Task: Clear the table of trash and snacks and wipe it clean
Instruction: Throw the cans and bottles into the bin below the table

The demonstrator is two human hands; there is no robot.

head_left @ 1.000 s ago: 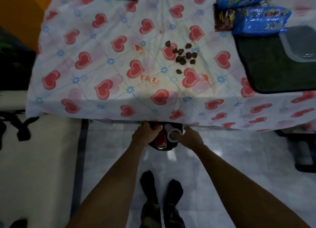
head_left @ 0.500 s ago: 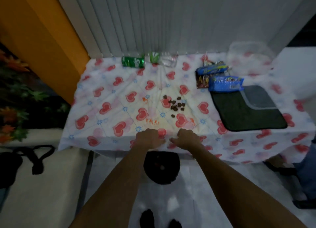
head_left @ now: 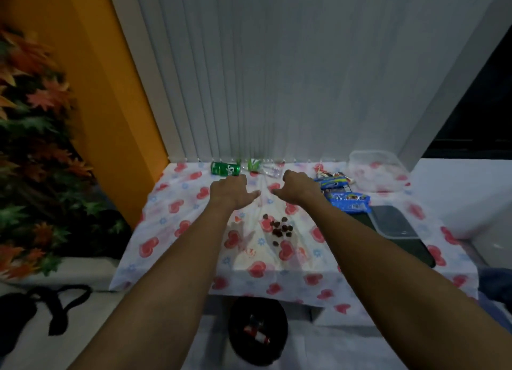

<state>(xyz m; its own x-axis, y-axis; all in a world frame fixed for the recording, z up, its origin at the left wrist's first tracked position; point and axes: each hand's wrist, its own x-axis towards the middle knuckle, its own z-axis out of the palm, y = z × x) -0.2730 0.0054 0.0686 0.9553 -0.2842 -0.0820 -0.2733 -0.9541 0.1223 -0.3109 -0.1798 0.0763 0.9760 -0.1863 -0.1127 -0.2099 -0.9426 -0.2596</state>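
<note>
**Both hands reach for the far-edge trash**

The left hand [head_left: 231,190] and the right hand [head_left: 297,188] are stretched over the heart-printed white tablecloth [head_left: 177,220], fingers loosely spread and holding nothing. Just beyond the left fingertips lies a green soda can on its side [head_left: 225,168]; between and just past both hands lies a clear crumpled plastic bottle with a green label [head_left: 263,169]. To the right of the right hand sit blue snack packets [head_left: 349,201], and nearer the person than both hands a scatter of small dark brown snack pieces [head_left: 279,228]. A black bin with cans inside [head_left: 257,332] stands on the floor below the forearms.

Risks, as I judge them: the tipped can may roll away if nudged before being gripped, and forearms sweeping back could drag the crumbs onto the floor.
</note>
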